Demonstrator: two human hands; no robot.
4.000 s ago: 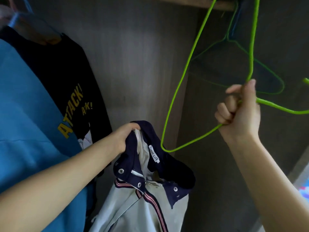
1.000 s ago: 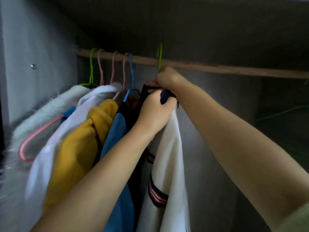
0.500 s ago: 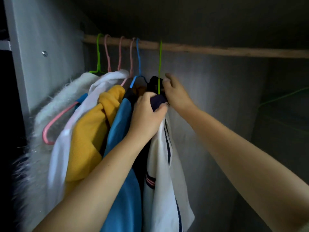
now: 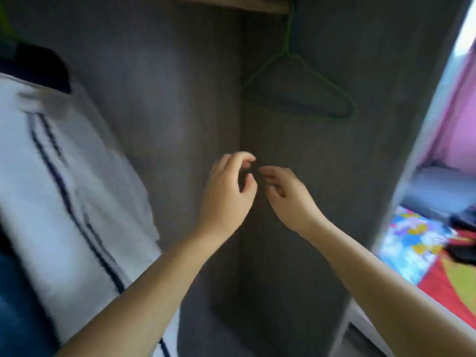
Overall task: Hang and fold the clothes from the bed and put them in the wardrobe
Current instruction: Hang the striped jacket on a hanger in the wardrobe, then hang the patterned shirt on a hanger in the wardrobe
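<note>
A white jacket (image 4: pixel 64 181) with a navy collar and dark stripes hangs at the left inside the wardrobe. My left hand (image 4: pixel 228 191) and my right hand (image 4: pixel 288 197) hover side by side in front of the wardrobe's dark back wall, clear of the jacket. Both hold nothing, with fingers loosely curled and apart. A bare green wire hanger (image 4: pixel 301 88) hangs from the wooden rod (image 4: pixel 247 5) at the upper right. The view is blurred.
A blue garment (image 4: pixel 18 292) shows at the lower left edge beside the jacket. Past the wardrobe's right side panel (image 4: pixel 417 150) lies a bed with a colourful sheet (image 4: pixel 417 240) and dark clothes (image 4: pixel 463 233) on it.
Both hands have let go of the jacket's collar and hanger and dropped away from the rod. The view has swung down and right, toward the bed.
</note>
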